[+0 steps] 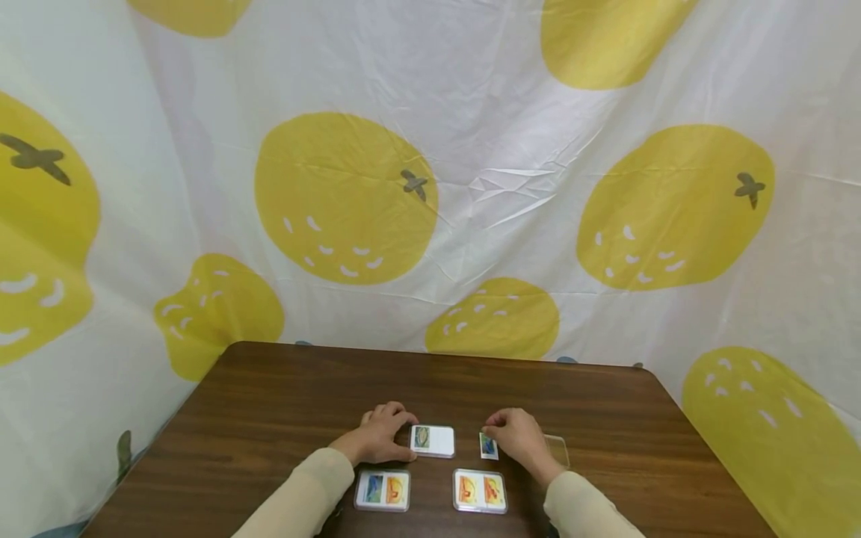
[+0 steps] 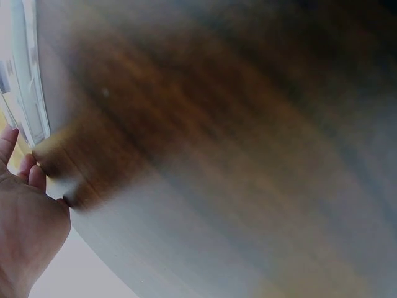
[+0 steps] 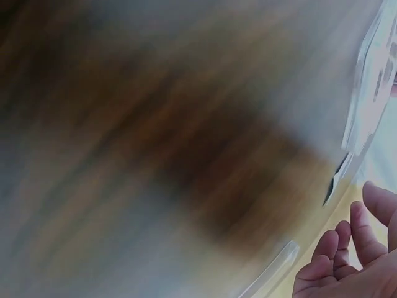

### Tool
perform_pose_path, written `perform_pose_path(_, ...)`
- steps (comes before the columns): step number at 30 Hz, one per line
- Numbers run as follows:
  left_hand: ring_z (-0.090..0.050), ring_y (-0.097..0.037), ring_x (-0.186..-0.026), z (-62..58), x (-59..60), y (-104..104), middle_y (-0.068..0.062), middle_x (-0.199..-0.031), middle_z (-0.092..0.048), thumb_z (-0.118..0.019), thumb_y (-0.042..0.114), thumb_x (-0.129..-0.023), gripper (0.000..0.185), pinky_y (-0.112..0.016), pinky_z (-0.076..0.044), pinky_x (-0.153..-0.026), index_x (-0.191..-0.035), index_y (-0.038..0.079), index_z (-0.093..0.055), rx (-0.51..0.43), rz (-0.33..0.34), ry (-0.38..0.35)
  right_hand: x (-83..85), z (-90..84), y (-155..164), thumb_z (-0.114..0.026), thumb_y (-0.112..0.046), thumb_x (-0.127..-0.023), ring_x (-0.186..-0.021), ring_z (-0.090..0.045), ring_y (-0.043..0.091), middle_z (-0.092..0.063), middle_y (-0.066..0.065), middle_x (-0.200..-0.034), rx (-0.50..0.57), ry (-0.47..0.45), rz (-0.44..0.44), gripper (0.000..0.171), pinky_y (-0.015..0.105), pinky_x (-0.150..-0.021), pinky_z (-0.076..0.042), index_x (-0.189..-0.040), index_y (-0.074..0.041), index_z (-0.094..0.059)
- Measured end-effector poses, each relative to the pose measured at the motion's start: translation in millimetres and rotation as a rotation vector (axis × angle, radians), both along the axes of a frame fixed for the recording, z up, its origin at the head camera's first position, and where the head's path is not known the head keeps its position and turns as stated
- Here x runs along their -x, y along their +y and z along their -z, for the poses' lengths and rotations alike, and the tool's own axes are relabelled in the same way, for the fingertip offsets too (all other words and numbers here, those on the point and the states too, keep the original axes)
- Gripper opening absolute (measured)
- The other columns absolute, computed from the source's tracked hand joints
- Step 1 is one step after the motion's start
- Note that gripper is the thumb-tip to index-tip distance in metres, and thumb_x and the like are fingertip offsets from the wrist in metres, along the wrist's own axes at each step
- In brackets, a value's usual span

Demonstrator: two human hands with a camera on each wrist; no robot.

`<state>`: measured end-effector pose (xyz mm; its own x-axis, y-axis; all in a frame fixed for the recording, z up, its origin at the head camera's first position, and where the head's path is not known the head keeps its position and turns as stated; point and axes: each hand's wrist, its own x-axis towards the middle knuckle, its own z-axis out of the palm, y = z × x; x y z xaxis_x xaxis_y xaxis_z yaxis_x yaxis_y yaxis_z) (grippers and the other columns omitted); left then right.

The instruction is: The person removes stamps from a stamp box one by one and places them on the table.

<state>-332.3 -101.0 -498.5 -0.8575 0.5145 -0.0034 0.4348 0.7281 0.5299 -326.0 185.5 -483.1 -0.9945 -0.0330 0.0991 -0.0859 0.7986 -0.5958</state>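
**One small picture card held just right of a half-filled case**

Half-filled and lying flat on the dark wooden bench (image 1: 336, 388), the case (image 1: 440, 441) carries a greenish picture in its left half, while its right half is plain white. The left hand (image 1: 380, 435) is at this case's left end, thumb at the near corner and a finger at the far one, gripping it between them. The left-wrist view catches only a strip of clear edge beside the fingers and does not show how firm the contact is.

Just to the right of the case, apart from it, is the small picture card (image 1: 489, 447), blue and green with a white border. The right hand (image 1: 521, 433) pinches it near its far edge, thumb and fingertips together in the head view; the right-wrist view shows the card as a thin tilted sliver.

Farther to the right of the case, beyond the right hand, a clear lid (image 1: 557, 450) lies partly hidden by the wrist. Nearer the person than the case are two others: the blue-and-orange case (image 1: 383, 490) to its left and the all-orange case (image 1: 480, 491) to its right, each showing two pictures. Well behind the case hangs a white curtain (image 1: 484, 149) printed with yellow fruit.
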Motion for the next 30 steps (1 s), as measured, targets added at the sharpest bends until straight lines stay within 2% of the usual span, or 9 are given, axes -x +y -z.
perform_pose_path(11, -0.038, -0.037, -0.126, 0.9, 0.7, 0, -0.011, -0.133, -0.043, -0.078, 0.035, -0.084, 0.049, -0.060, -0.025, -0.103, -0.125, 0.015, -0.059, -0.005, 0.003, 0.014, -1.8, -3.5, -19, -0.076, -0.023, -0.087, -0.076, -0.057, 0.015, -0.068, 0.000, -0.087, 0.101, -0.008, -0.045, 0.014, 0.037, -0.069, -0.047, -0.089, -0.010, -0.073)
perform_pose_path(26, -0.040, -0.036, -0.124, -0.3, 0.5, 1, -0.010, -0.130, -0.045, -0.079, 0.036, -0.084, 0.049, -0.059, -0.026, -0.100, -0.124, 0.015, -0.060, 0.002, 0.002, 0.021, -0.4, -4.3, -40, -0.075, -0.027, -0.087, -0.079, -0.058, 0.016, -0.070, 0.001, -0.090, 0.133, 0.003, -0.079, 0.018, 0.038, -0.073, -0.047, -0.092, -0.010, -0.074)
perform_pose_path(30, -0.040, -0.036, -0.124, 1.6, 2.1, 1, -0.010, -0.131, -0.045, -0.079, 0.037, -0.084, 0.050, -0.058, -0.026, -0.100, -0.125, 0.015, -0.060, -0.002, 0.000, 0.018, -0.3, -5.1, -45, -0.075, -0.028, -0.088, -0.080, -0.058, 0.017, -0.070, 0.002, -0.093, 0.155, -0.024, -0.077, 0.019, 0.038, -0.073, -0.047, -0.093, -0.010, -0.074)
